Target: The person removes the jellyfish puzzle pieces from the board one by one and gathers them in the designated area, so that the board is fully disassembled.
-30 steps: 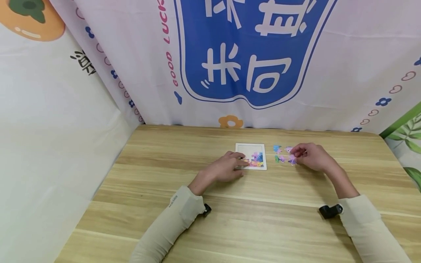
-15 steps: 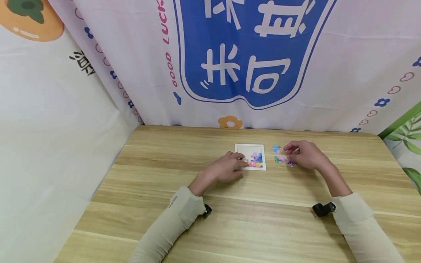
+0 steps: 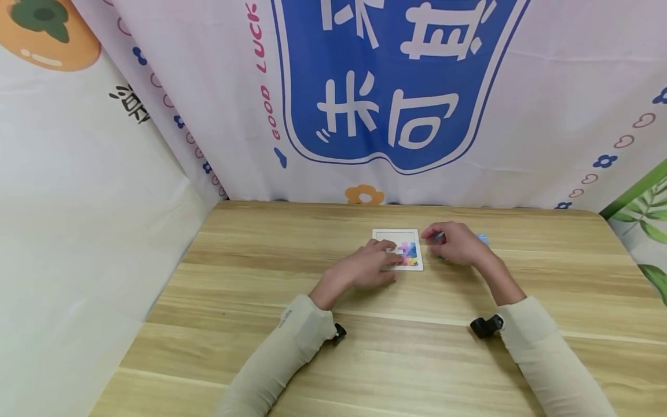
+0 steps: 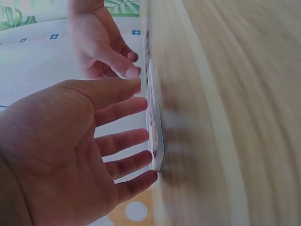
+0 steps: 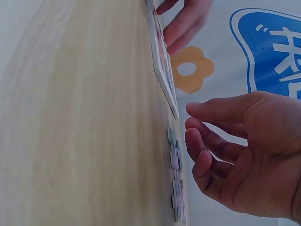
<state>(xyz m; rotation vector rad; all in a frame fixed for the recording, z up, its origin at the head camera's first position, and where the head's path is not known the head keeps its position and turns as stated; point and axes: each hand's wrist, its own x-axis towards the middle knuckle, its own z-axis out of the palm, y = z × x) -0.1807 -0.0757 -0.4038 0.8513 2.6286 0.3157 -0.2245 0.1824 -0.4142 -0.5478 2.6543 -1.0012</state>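
Observation:
A small white puzzle tray (image 3: 421,255) lies flat on the table, its lower right part filled with colourful jigsaw pieces (image 3: 411,250). My left hand (image 3: 369,266) reaches over the tray from the left with its fingers extended; in the left wrist view the fingertips (image 4: 141,136) are right at its surface. My right hand (image 3: 454,243) hovers just right of the tray, fingers loosely bent, thumb and forefinger a little apart. Between them in the head view shows a bit of blue puzzle piece (image 3: 439,237). Loose jigsaw pieces (image 5: 176,160) lie below this hand, mostly hidden by it in the head view.
Another blue piece (image 3: 483,238) shows behind the right wrist. A printed cloth (image 3: 323,174) hangs along the back edge of the wooden table (image 3: 292,231), with a white cloth (image 3: 78,231) on the left. Black wrist cameras (image 3: 486,326) sit at the sleeve cuffs.
My right hand has moved left across the loose pieces towards the tray, uncovering a blue piece behind it. My left hand has shifted slightly right over the tray.

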